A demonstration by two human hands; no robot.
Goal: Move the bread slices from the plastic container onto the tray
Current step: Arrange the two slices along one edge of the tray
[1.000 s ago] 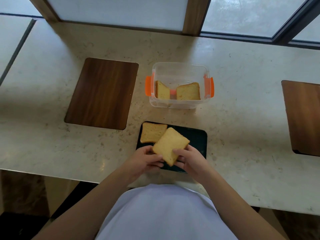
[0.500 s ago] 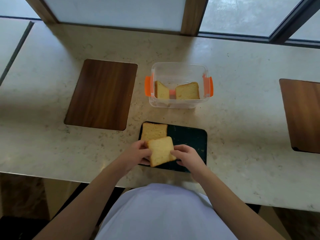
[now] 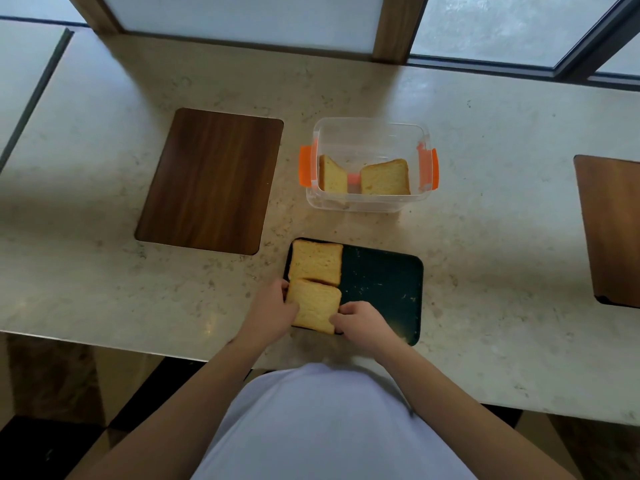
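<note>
A dark green tray [image 3: 381, 282] lies near the counter's front edge. One bread slice [image 3: 316, 261] lies flat in its far left corner. A second bread slice [image 3: 314, 304] rests just in front of it, in the near left corner. My left hand [image 3: 272, 315] grips that second slice's left edge and my right hand [image 3: 360, 320] pinches its right edge. Behind the tray stands a clear plastic container [image 3: 370, 133] with orange latches. Inside it two more slices lean upright: a left slice [image 3: 331, 174] and a right slice [image 3: 385, 177].
A dark wooden board [image 3: 211, 180] lies left of the container. Another wooden board [image 3: 613, 230] sits at the counter's right edge. The marble counter [image 3: 502, 237] ends just in front of the tray. A window frame runs along the back.
Both hands turned the held slice square and lowered it from above the tray's middle onto the near left corner, beside the first slice.
</note>
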